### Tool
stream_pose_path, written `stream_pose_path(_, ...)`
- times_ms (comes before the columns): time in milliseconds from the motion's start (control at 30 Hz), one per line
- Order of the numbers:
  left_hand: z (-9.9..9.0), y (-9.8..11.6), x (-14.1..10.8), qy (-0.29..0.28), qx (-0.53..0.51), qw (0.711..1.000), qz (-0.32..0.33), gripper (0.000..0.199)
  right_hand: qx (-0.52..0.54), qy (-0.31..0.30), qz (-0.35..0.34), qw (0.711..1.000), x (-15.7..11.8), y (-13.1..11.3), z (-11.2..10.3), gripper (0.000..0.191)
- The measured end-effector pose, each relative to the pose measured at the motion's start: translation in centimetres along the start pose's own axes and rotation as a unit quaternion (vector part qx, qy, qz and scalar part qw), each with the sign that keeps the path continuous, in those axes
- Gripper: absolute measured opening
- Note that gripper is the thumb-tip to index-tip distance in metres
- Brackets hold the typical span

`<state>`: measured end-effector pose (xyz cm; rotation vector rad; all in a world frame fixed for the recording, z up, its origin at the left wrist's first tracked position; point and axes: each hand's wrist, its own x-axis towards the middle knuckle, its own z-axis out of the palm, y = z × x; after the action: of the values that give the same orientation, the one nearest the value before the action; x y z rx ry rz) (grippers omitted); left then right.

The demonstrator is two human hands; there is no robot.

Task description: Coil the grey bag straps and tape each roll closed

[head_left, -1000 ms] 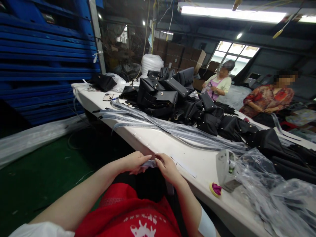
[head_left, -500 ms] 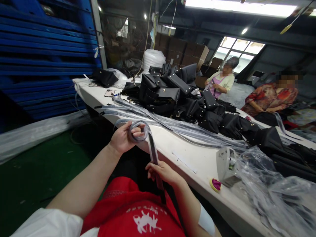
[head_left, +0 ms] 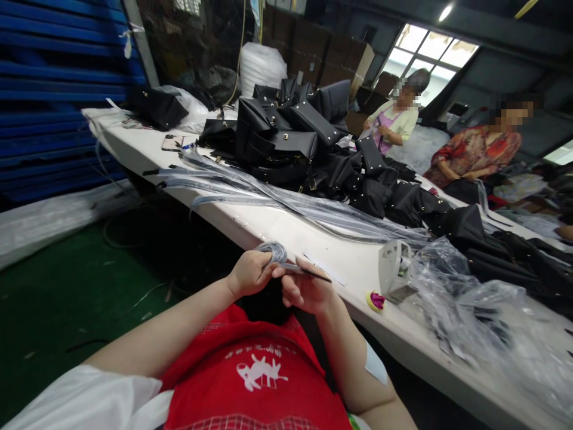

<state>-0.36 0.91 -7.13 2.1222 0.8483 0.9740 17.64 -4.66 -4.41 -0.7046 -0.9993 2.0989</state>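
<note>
A strap in clear plastic wrap is wound into a small coil (head_left: 273, 251) just off the table's near edge. My left hand (head_left: 249, 272) is closed round this coil, its thumb pressed against the side. The strap's loose dark end runs off to the right, across the fingers of my right hand (head_left: 310, 290). That hand is half curled with the palm turned up and grips the tail; the exact contact is partly hidden. More plastic-wrapped straps (head_left: 268, 200) lie lengthwise on the table beyond my hands.
Black bags (head_left: 286, 146) are heaped along the white table (head_left: 268, 230). At right are a tape dispenser (head_left: 394, 269), a yellow-and-purple roll (head_left: 375, 301) and crumpled clear plastic (head_left: 483, 316). A phone (head_left: 172, 142) lies at far left. Two people work across the table.
The strap's hanging tail has come up and shortened, now pointing right. My right hand has risen to the coil, my left hand has lowered and turned, and the camera view has tilted downward.
</note>
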Motion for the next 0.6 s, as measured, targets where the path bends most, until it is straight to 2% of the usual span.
stream_pose_path(100, 0.3, 0.0, 0.3, -0.02, -0.015, 0.992, -0.12, 0.049, -0.043, 0.079, -0.051, 0.995, -0.5, -0.9, 0.2, 0.081)
stream_pose_path(167, 0.7, -0.1, 0.4, -0.076, -0.053, 0.969, -0.229, 0.06, -0.132, 0.157, -0.141, 0.968, -0.8, -1.5, 0.2, 0.081)
stream_pose_path(200, 0.9, -0.2, 0.3, -0.111, -0.084, 0.951, -0.275, 0.064, -0.205, 0.202, -0.194, 0.938, -1.0, -1.7, 0.0, 0.074)
stream_pose_path(233, 1.1, -0.4, 0.2, -0.147, -0.118, 0.931, -0.312, 0.068, -0.295, 0.246, -0.239, 0.892, -1.1, -1.9, -0.3, 0.064)
stream_pose_path(267, 1.2, -0.6, -0.1, -0.18, -0.153, 0.909, -0.342, 0.071, -0.393, 0.282, -0.268, 0.833, -1.3, -2.0, -0.7, 0.053)
stream_pose_path(300, 1.3, -0.7, -0.3, -0.206, -0.19, 0.887, -0.367, 0.073, -0.487, 0.299, -0.274, 0.773, -1.3, -2.0, -1.1, 0.044)
stream_pose_path(333, 1.3, -0.9, -0.5, -0.223, -0.231, 0.864, -0.388, 0.074, -0.563, 0.294, -0.259, 0.728, -1.3, -1.8, -1.6, 0.039)
stream_pose_path(367, 1.2, -1.0, -0.7, -0.232, -0.277, 0.839, -0.408, 0.074, -0.611, 0.266, -0.226, 0.711, -1.2, -1.3, -2.1, 0.038)
stream_pose_path(400, 1.1, -1.1, -0.9, -0.236, -0.328, 0.811, -0.424, 0.073, -0.628, 0.228, -0.186, 0.72, -1.1, -0.6, -2.6, 0.039)
stream_pose_path(467, 1.0, -1.3, -1.1, -0.235, -0.434, 0.751, -0.438, 0.07, -0.594, 0.157, -0.109, 0.781, -0.6, 1.5, -3.1, 0.048)
stream_pose_path(533, 1.1, -1.6, -1.2, -0.225, -0.514, 0.703, -0.436, 0.068, -0.513, 0.132, -0.066, 0.845, 0.0, 4.1, -3.2, 0.056)
stream_pose_path(567, 1.4, -1.8, -1.3, -0.214, -0.535, 0.693, -0.433, 0.067, -0.473, 0.137, -0.057, 0.869, 0.3, 5.2, -3.2, 0.056)
stream_pose_path(600, 1.9, -2.0, -1.5, -0.196, -0.537, 0.701, -0.425, 0.068, -0.441, 0.149, -0.054, 0.884, 0.5, 6.2, -3.2, 0.054)
